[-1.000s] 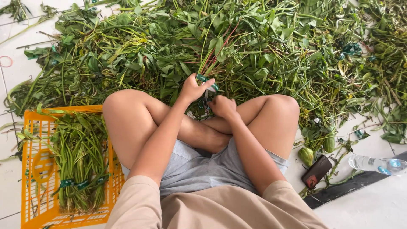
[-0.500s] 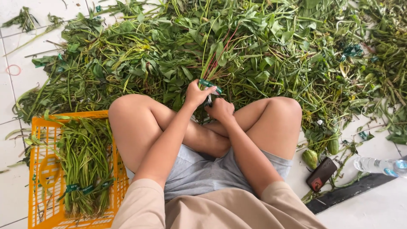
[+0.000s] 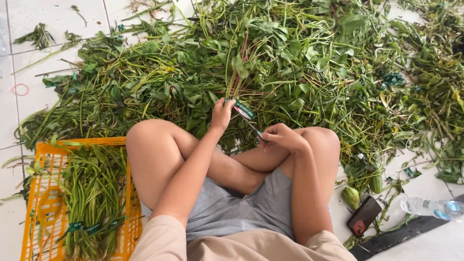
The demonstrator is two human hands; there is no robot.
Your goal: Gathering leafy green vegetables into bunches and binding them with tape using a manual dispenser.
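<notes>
The left hand (image 3: 221,115) fingers close around thin, leafy stems (image 3: 237,77) pointing to 12 o'clock. The right hand (image 3: 282,137) fingers pinch a flat green band (image 3: 244,109).

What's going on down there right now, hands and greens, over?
Left hand gripping a bunch of stems. Right hand pulling green tape off it. Loose greens pile ahead, tied bundles in orange crate. Nothing between hands.

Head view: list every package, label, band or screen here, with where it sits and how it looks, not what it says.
Green band: a printed strip round the stems in the left hand, its end pulled by the right hand.
Green bands: round the bundles in the orange crate, lower left.
Phone: dark slab, on the floor at right.
Water bottle: clear, blue-labelled, lying far right.
</notes>
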